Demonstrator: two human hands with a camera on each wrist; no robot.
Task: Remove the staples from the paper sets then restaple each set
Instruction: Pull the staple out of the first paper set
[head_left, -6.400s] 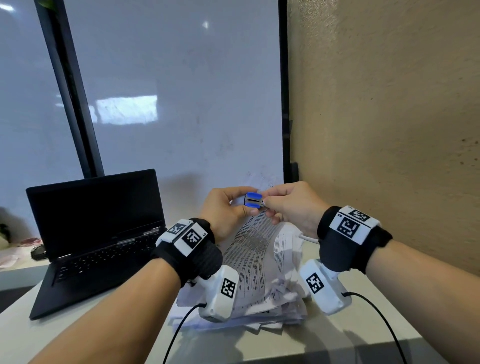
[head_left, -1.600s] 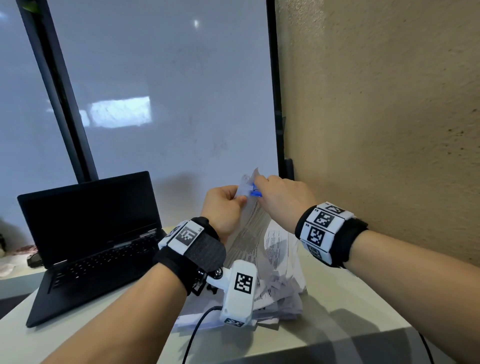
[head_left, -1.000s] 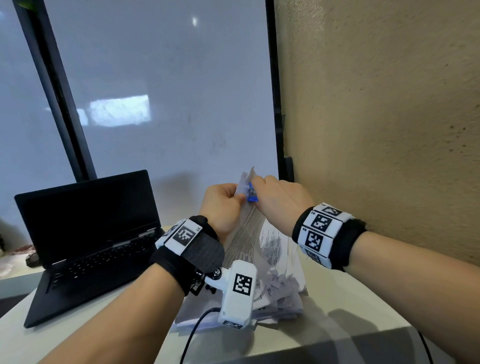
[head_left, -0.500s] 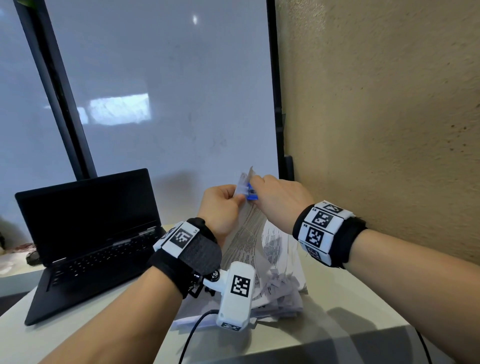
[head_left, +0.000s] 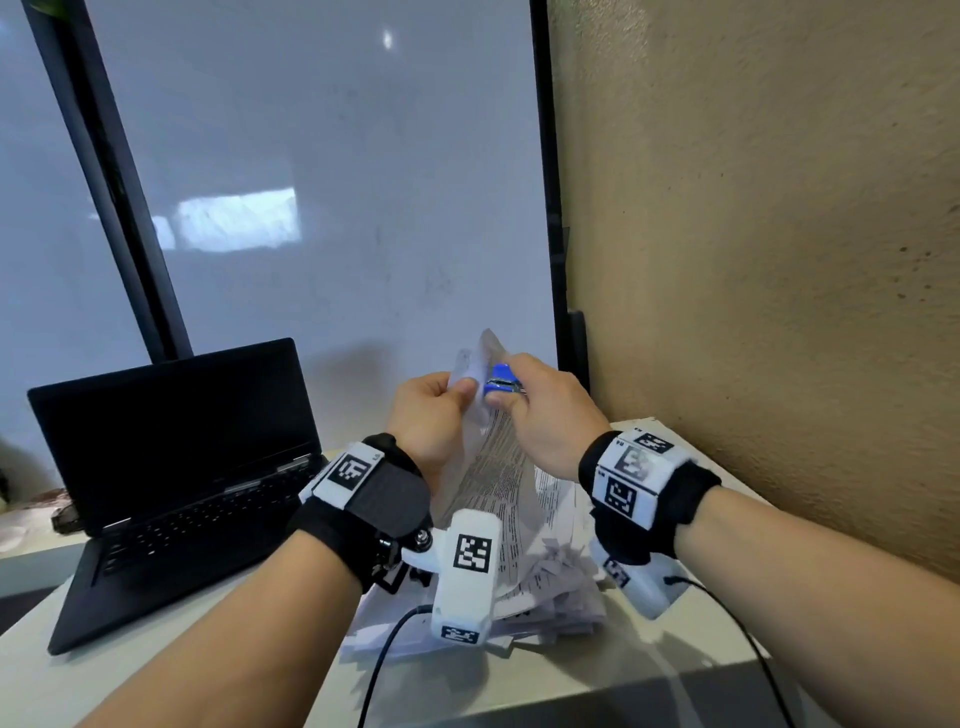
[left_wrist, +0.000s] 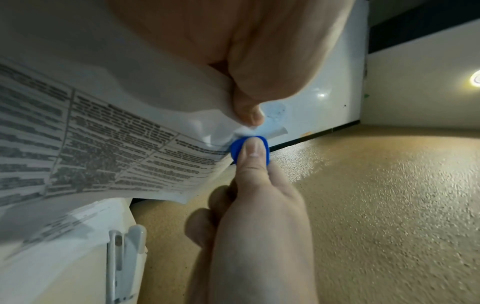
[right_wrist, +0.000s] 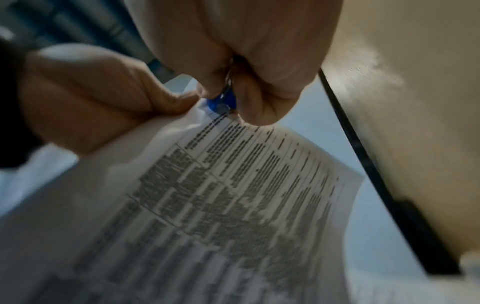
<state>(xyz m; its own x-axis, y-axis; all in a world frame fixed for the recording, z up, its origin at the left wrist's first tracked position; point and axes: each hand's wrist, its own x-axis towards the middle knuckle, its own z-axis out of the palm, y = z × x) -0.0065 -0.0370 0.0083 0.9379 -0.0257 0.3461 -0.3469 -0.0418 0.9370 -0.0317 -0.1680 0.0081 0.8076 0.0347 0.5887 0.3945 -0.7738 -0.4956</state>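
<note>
My left hand (head_left: 431, 410) pinches the top corner of a printed paper set (head_left: 498, 467) and holds it up above the desk. My right hand (head_left: 540, 410) pinches a small blue staple remover (head_left: 501, 382) whose metal jaws sit at that same corner. In the left wrist view the right thumb presses on the blue staple remover (left_wrist: 249, 149) against the crumpled corner of the paper set (left_wrist: 103, 148). The right wrist view shows the staple remover (right_wrist: 221, 103) between my right fingers, touching the paper set (right_wrist: 233, 195). The staple itself is hidden.
A messy pile of paper sets (head_left: 545, 587) lies on the white desk (head_left: 571, 670) under my hands. An open black laptop (head_left: 176, 467) stands at the left. A tan wall (head_left: 779, 260) closes the right side, a whiteboard (head_left: 337, 182) the back.
Over the last second the hands have stayed at the raised corner; the right hand has turned a little, so more of the blue staple remover shows. Earlier, both hands held the remover lower.
</note>
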